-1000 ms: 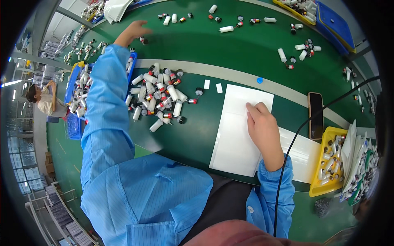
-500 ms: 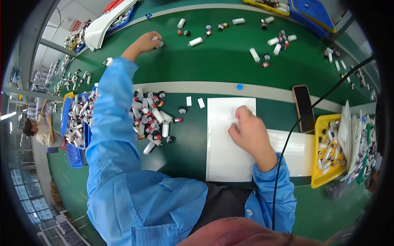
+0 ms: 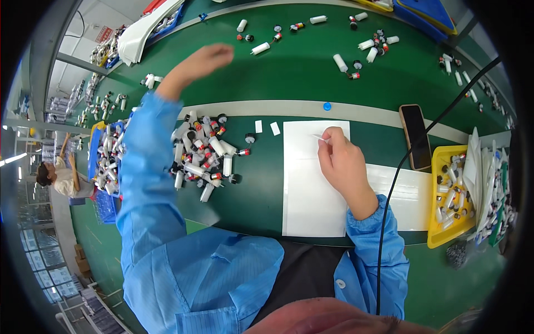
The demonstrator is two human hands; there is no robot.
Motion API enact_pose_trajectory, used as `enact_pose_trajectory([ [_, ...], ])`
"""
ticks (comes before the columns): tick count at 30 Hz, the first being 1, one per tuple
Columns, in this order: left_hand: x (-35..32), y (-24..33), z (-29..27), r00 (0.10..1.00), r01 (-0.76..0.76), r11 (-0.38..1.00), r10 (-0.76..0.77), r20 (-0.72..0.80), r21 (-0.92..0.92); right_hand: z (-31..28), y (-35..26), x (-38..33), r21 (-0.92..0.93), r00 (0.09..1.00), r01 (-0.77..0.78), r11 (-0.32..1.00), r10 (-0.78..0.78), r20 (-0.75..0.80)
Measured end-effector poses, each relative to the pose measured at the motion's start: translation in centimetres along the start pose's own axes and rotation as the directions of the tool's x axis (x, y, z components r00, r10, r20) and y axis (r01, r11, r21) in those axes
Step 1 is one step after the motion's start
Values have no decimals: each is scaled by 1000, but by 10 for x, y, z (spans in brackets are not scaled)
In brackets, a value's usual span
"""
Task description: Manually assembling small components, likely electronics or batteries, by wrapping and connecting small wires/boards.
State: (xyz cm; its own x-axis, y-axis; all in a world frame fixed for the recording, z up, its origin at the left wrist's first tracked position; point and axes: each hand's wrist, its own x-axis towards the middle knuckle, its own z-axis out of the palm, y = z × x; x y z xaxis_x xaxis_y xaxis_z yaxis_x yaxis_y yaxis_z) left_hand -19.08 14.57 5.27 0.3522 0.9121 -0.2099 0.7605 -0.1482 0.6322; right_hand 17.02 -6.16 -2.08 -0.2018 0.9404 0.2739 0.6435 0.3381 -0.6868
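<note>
My left hand (image 3: 207, 61) is raised over the green strip beyond the pale ledge, fingers stretched out and blurred, with nothing visible in them. Nearest to it is a small group of white parts (image 3: 151, 81), left of the wrist. My right hand (image 3: 344, 161) hovers over a white sheet (image 3: 311, 206), thumb and forefinger pinching a thin white slip (image 3: 317, 136). Two small white cards (image 3: 258, 127) lie to the left of the sheet. Beside them is a pile of small white cylinders with red and black ends (image 3: 206, 147), partly hidden by my left sleeve.
More cylinders (image 3: 260, 48) are scattered on the far green surface. A phone (image 3: 415, 136) lies at the right, beside a yellow tray of parts (image 3: 436, 240). A black cable (image 3: 397, 172) hangs across the right side. Another person (image 3: 67, 178) is at the far left.
The small pale part is gone from my left fingers, which have straightened. My right hand has turned, and the white slip now shows in its pinch. The whole view has shifted slightly.
</note>
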Motion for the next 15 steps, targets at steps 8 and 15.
enact_pose_trajectory([
  [8, 175, -103, 27, 706, 504, 856, -332, -625, 116, -4, -4, 5, 108, 997, 43, 993, -35, -73],
  [15, 111, -25, 4, 949, -151, 759, -68, -308, -633, -11, -6, 4, 139, 925, 213, 967, -154, -348],
])
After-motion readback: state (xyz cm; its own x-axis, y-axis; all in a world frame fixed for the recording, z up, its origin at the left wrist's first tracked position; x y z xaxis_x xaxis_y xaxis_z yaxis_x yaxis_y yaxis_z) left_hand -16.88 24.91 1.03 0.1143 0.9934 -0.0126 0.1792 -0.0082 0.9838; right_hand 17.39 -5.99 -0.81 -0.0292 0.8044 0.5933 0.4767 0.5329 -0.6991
